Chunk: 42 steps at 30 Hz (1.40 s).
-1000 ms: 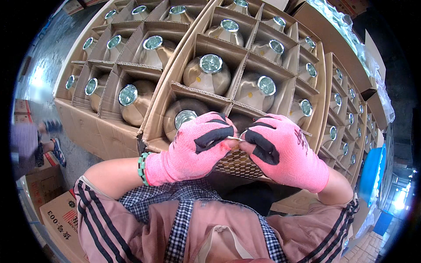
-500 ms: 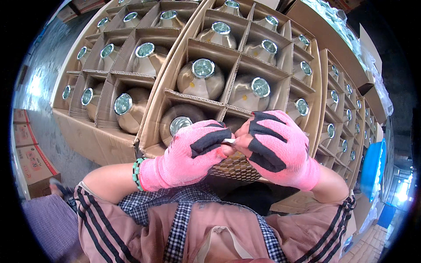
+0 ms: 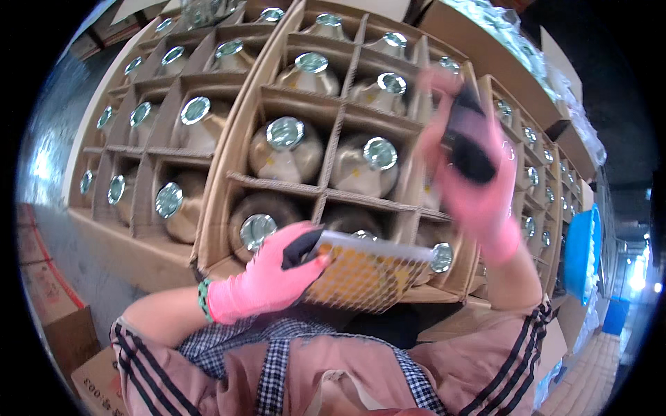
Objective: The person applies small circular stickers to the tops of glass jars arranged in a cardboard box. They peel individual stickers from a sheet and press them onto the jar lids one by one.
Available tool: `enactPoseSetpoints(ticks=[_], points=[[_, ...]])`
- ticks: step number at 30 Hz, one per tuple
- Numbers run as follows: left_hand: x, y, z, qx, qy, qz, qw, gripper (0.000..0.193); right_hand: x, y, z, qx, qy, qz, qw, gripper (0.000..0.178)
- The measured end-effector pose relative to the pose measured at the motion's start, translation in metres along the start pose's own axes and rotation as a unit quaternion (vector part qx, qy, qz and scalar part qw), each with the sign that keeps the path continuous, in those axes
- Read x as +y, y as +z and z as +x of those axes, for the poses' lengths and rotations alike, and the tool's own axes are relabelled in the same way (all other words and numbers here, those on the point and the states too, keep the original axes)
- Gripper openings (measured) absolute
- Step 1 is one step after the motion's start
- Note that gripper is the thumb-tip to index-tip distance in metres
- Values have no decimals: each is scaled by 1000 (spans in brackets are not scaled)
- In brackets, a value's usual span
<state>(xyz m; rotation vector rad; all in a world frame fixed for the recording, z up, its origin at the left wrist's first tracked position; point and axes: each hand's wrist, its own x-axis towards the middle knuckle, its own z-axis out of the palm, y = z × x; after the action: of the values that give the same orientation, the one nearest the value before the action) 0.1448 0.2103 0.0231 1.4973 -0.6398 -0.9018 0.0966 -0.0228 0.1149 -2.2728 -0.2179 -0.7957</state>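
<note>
Pink-gloved, the left hand [image 3: 267, 281] pinches the near-left corner of a flat pad [image 3: 364, 274] of orange-dotted sheets, thumb on top, fingers beneath; the pad juts right from the grip, level, just in front of the carton [image 3: 333, 139]. The right hand [image 3: 472, 163], blurred, is raised apart over the carton's right side, fingers loosely curled around nothing visible. In the carton, nine silver-capped bottles [image 3: 286, 133] show among the dividers. Left of the carton, a second box [image 3: 149, 139] holds about nine more.
</note>
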Motion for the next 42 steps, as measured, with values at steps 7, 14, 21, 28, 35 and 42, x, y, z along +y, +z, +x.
enactPoseSetpoints(ticks=[7, 14, 21, 28, 35, 42], points=[[-21, 8, 17, -149, 224, 184, 945, 31, 249, -113, 34, 58, 306, -359, 880, 35], [-18, 8, 19, -153, 252, 152, 944, 32, 288, -65, 62, -252, 342, -517, 743, 39], [-16, 7, 24, -176, 234, 166, 942, 29, 312, -48, 79, -408, 310, -571, 641, 43], [-19, 7, 24, -189, 229, 183, 937, 31, 316, -53, 70, -258, 243, -589, 727, 33], [-21, 9, 28, -158, 239, 171, 943, 36, 264, -64, 52, 78, 158, -452, 874, 31], [-21, 9, 18, -61, 178, 141, 972, 33, 7, -71, -38, -89, 147, -113, 979, 45]])
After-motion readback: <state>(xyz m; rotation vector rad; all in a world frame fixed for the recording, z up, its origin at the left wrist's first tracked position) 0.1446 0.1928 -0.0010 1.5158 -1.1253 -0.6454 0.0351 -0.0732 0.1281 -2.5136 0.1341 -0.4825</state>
